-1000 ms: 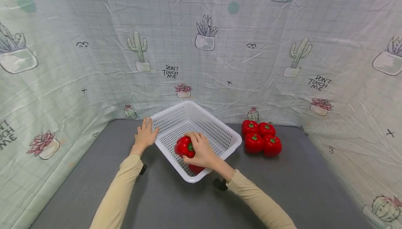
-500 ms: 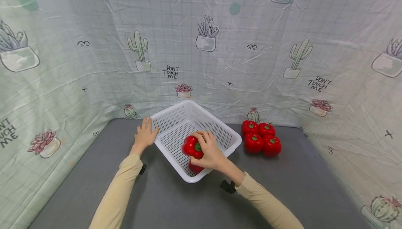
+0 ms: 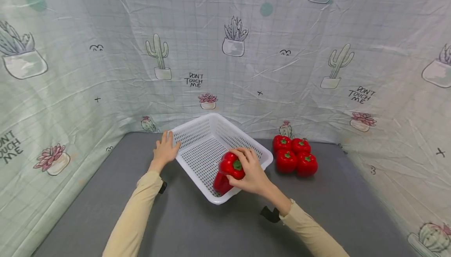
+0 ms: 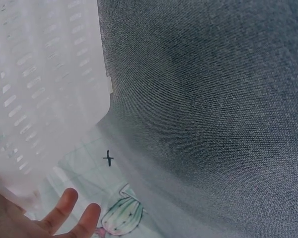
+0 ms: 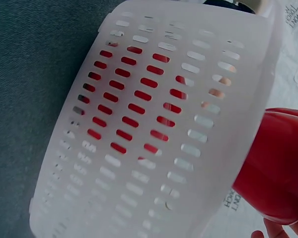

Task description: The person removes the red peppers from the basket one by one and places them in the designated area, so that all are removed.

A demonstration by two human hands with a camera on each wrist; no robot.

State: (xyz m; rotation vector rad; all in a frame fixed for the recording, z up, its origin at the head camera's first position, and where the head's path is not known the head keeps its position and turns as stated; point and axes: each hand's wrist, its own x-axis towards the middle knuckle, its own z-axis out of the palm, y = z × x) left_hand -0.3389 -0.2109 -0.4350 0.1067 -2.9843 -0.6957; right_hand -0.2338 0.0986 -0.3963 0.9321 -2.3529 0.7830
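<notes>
My right hand (image 3: pixel 254 177) grips a red bell pepper (image 3: pixel 228 164) with a green stem, holding it over the near right side of a white slotted plastic basket (image 3: pixel 201 159). Below it another red bell pepper (image 3: pixel 220 183) lies in the basket's near corner, partly hidden by the held one. Spread, mostly straight fingers of my left hand (image 3: pixel 165 151) touch the basket's left corner. In the right wrist view, the held pepper (image 5: pixel 280 163) shows beyond the rim, and red shows through the slots of the basket wall (image 5: pixel 203 148).
Several red bell peppers (image 3: pixel 286 161) stand in a tight cluster on the grey table (image 3: pixel 197 229), right of the basket. A cactus-print cloth (image 3: pixel 246 73) hangs behind and at both sides of the table.
My right hand has moved rightward with the bell pepper, from over the basket's middle toward its near right side. More of the lower pepper shows. My left hand stays at the corner.
</notes>
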